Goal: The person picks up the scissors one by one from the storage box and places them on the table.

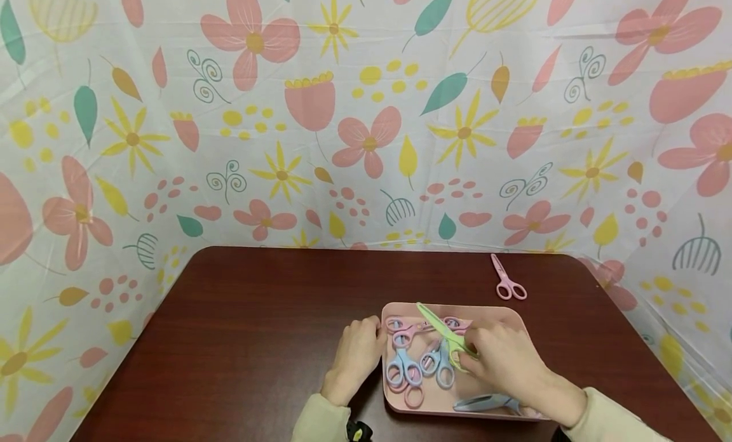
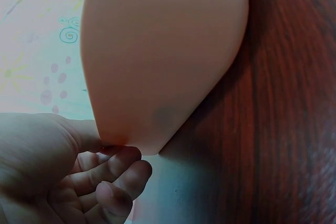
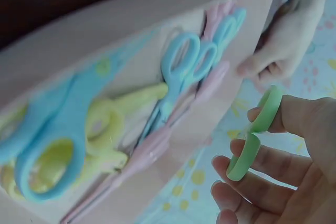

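Observation:
My right hand (image 1: pixel 506 353) holds green scissors (image 1: pixel 439 324) by their handles, above a shallow pink tray (image 1: pixel 470 385). The blades point up and to the left; in the right wrist view, fingers are at the handle loops (image 3: pixel 244 157). At the tray's left side my left hand (image 1: pixel 357 350) pinches the rim, which the left wrist view shows between thumb and fingers. Inside the tray lie blue scissors (image 1: pixel 403 368), a second blue pair (image 1: pixel 444 366), pink scissors (image 1: pixel 405 336) and more pairs. Yellow scissors (image 3: pixel 107 124) show under blue ones in the right wrist view.
Pink scissors (image 1: pixel 503 278) lie on the dark wooden table (image 1: pixel 274 328), behind the tray near the back right. A white cloth (image 1: pixel 366 137) with flowers and leaves hangs behind and beside the table.

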`<state>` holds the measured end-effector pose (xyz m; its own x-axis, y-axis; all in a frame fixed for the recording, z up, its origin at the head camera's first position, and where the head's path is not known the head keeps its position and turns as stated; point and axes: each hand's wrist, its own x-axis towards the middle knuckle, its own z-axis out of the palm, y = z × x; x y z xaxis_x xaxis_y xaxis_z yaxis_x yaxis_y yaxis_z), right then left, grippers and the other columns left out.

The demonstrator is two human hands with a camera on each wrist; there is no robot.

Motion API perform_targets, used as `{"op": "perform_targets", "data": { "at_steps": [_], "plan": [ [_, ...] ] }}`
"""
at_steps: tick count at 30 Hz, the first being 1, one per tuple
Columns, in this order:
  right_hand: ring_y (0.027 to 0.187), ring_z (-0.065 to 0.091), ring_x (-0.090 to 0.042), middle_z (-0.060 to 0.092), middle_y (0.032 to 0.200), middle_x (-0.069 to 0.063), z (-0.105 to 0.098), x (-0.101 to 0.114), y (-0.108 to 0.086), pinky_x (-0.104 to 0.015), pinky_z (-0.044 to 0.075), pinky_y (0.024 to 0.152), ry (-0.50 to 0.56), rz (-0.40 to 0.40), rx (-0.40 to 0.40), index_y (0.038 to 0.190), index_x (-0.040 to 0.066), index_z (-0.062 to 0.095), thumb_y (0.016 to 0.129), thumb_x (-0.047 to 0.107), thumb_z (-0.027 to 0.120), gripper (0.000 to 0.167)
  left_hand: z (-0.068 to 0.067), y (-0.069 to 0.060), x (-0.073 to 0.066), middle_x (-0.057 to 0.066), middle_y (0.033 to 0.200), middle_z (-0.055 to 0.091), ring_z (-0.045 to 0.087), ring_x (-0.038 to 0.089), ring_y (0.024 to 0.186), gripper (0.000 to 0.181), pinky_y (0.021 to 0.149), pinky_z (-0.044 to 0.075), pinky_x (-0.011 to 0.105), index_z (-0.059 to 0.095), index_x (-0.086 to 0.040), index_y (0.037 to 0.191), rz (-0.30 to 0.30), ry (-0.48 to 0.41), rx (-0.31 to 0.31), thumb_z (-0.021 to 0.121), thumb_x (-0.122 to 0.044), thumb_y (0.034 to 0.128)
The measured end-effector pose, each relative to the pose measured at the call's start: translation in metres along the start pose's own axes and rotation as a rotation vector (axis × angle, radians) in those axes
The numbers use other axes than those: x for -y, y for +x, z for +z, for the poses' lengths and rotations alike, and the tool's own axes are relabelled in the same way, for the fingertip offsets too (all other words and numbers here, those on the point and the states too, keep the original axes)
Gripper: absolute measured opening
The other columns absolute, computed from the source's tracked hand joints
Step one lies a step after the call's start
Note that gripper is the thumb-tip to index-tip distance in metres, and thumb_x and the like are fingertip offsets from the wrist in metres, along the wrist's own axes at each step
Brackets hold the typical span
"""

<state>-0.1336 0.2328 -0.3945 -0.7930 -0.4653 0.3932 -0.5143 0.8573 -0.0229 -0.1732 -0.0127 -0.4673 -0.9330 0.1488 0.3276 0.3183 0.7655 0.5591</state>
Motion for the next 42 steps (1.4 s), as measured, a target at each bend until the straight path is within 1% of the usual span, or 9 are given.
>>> {"op": "perform_targets", "data": {
  "at_steps": [3, 8, 11, 19, 24, 27, 31, 36, 42],
  "plan": [
    [0.053, 0.036, -0.006, 0.035, 0.056, 0.018, -0.003, -0.006, 0.006, -0.027, 0.032, 0.046, -0.001, 0.002, -0.021, 0.052, 0.029, 0.040, 0.066, 0.023, 0.077, 0.039, 0.000, 0.001, 0.000, -0.007, 0.053, 0.035, 0.039, 0.013, 0.049, 0.036, 0.046, 0.034, 0.029, 0.044, -0.015, 0.061, -0.006, -0.004, 0.005, 0.064, -0.014, 0.0918],
    [0.061, 0.042, -0.010, 0.046, 0.066, 0.011, -0.006, -0.015, 0.014, -0.031, 0.036, 0.046, 0.011, 0.097, 0.058, 0.059, 0.026, 0.049, 0.072, 0.026, 0.078, 0.031, -0.001, 0.002, 0.000, -0.007, 0.053, 0.035, 0.039, 0.012, 0.050, 0.036, 0.047, 0.034, 0.029, 0.045, -0.015, 0.062, -0.012, -0.007, 0.018, 0.063, -0.014, 0.0925],
    [0.061, 0.042, -0.010, 0.050, 0.069, 0.009, -0.004, -0.022, 0.018, -0.030, 0.036, 0.045, 0.015, 0.132, 0.074, 0.061, 0.024, 0.051, 0.074, 0.027, 0.078, 0.030, -0.001, 0.001, 0.000, -0.006, 0.053, 0.036, 0.039, 0.012, 0.050, 0.036, 0.047, 0.035, 0.029, 0.045, -0.016, 0.062, -0.015, -0.007, 0.024, 0.063, -0.014, 0.0925],
    [0.055, 0.042, -0.010, 0.049, 0.067, 0.009, 0.002, -0.042, 0.024, -0.033, 0.035, 0.043, 0.045, 0.206, 0.074, 0.061, 0.023, 0.052, 0.079, 0.028, 0.075, 0.030, 0.002, 0.001, -0.001, -0.005, 0.053, 0.041, 0.045, 0.015, 0.050, 0.033, 0.048, 0.038, 0.031, 0.047, -0.016, 0.062, -0.005, 0.003, 0.010, 0.063, -0.015, 0.0915],
    [0.063, 0.047, -0.012, 0.055, 0.072, 0.007, 0.008, -0.051, 0.029, -0.036, 0.039, 0.047, 0.059, 0.232, 0.087, 0.063, 0.022, 0.057, 0.081, 0.030, 0.074, 0.026, 0.003, 0.001, -0.001, -0.006, 0.052, 0.039, 0.042, 0.013, 0.049, 0.034, 0.047, 0.037, 0.029, 0.046, -0.015, 0.062, 0.002, 0.003, 0.010, 0.063, -0.015, 0.0916],
    [0.062, 0.047, -0.013, 0.054, 0.071, 0.005, 0.012, -0.057, 0.035, -0.036, 0.038, 0.048, 0.074, 0.248, 0.100, 0.064, 0.020, 0.058, 0.082, 0.030, 0.073, 0.026, 0.001, 0.001, 0.000, -0.006, 0.052, 0.038, 0.040, 0.013, 0.049, 0.035, 0.047, 0.036, 0.029, 0.046, -0.016, 0.061, 0.002, 0.008, -0.005, 0.064, -0.015, 0.0912],
    [0.055, 0.043, -0.014, 0.048, 0.066, 0.003, 0.016, -0.066, 0.040, -0.035, 0.034, 0.045, 0.084, 0.290, 0.116, 0.062, 0.018, 0.053, 0.083, 0.027, 0.072, 0.030, -0.001, 0.001, 0.000, -0.006, 0.052, 0.039, 0.042, 0.014, 0.049, 0.033, 0.047, 0.037, 0.031, 0.046, -0.016, 0.062, 0.007, 0.005, -0.009, 0.064, -0.014, 0.0905],
    [0.055, 0.041, -0.016, 0.045, 0.063, 0.001, 0.020, -0.082, 0.044, -0.034, 0.031, 0.044, 0.086, 0.327, 0.124, 0.059, 0.018, 0.051, 0.083, 0.023, 0.069, 0.031, -0.002, 0.001, 0.000, -0.005, 0.053, 0.041, 0.045, 0.015, 0.049, 0.032, 0.047, 0.038, 0.032, 0.047, -0.016, 0.062, 0.003, 0.011, -0.010, 0.064, -0.014, 0.0895],
    [0.052, 0.041, -0.017, 0.041, 0.057, 0.000, 0.026, -0.099, 0.047, -0.034, 0.029, 0.044, 0.091, 0.387, 0.167, 0.059, 0.015, 0.051, 0.086, 0.025, 0.067, 0.034, -0.001, 0.001, 0.001, -0.005, 0.053, 0.041, 0.044, 0.015, 0.049, 0.034, 0.046, 0.037, 0.032, 0.046, -0.016, 0.062, -0.002, 0.017, 0.001, 0.063, -0.015, 0.0904]
  ]
}}
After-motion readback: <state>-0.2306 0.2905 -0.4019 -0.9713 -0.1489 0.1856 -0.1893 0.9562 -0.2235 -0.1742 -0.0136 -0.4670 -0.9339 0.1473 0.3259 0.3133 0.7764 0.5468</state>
